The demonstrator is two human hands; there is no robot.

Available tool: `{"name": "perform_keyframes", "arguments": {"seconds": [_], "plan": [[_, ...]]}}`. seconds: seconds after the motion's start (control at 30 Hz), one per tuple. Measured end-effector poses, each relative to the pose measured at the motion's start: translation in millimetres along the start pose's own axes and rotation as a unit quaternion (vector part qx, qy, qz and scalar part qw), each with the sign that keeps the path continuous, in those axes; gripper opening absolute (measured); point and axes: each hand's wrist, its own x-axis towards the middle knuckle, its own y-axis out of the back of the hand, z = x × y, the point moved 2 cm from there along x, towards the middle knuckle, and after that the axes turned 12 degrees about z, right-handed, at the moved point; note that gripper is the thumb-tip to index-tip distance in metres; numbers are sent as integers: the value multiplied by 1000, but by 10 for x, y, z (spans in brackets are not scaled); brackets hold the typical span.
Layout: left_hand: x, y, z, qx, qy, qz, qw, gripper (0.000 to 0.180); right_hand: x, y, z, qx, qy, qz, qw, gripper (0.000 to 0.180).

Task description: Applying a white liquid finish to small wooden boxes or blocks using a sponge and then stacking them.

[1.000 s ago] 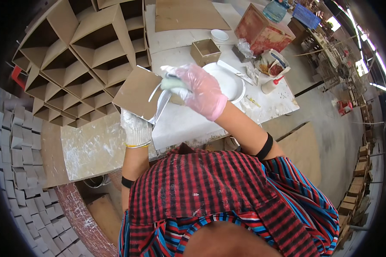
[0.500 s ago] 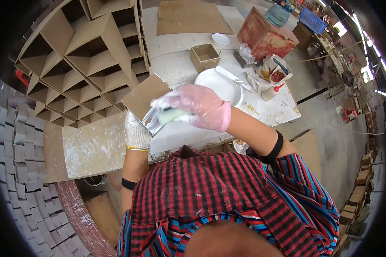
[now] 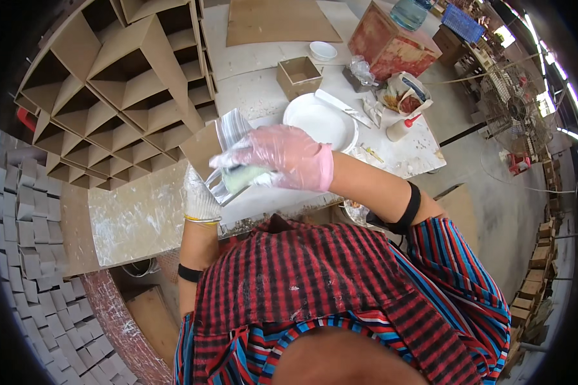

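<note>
My left hand (image 3: 200,196), in a white knit glove, grips the lower edge of a flat square panel (image 3: 232,131) with a shiny striped face, held tilted up in front of my chest. My right hand (image 3: 282,157), in a pink see-through glove, presses a pale green sponge (image 3: 243,177) against that panel's face. Both hands hover over the near edge of the white worktable (image 3: 263,96). A brown cardboard piece (image 3: 200,149) sits just behind the panel.
A white plate (image 3: 321,122), a small brown box (image 3: 298,77), a white bowl (image 3: 323,50), a glue bottle (image 3: 401,127) and a red box (image 3: 388,42) stand on the table. Brown lattice boxes (image 3: 115,96) fill the left. Grey tiles (image 3: 26,212) lie at far left.
Both hands have drawn the panel nearer to my body and lower. The right hand with the sponge has slid down across the panel's face.
</note>
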Motion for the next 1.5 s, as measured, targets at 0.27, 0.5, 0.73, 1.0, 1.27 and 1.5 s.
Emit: {"name": "perform_keyframes", "arguments": {"seconds": [0.27, 0.5, 0.73, 1.0, 1.27, 1.5], "plan": [[-244, 223, 67, 48, -20, 142, 988, 36, 249, 138, 417, -16, -148, 94, 984, 51], [-92, 129, 29, 72, 16, 11, 997, 36, 116, -103, 163, -49, 22, 55, 997, 50], [-153, 235, 45, 35, 34, 38, 998, 35, 142, 88, 276, 74, -58, 119, 988, 58], [-76, 163, 12, -27, 77, -54, 995, 35, 201, -48, 430, -23, 25, 156, 987, 48], [-73, 298, -53, -8, 117, 117, 986, 40, 110, -230, -51, -30, 139, -4, 990, 56], [-96, 45, 28, 118, 116, 203, 965, 33, 470, -183, 523, 28, -8, 115, 993, 46]]}}
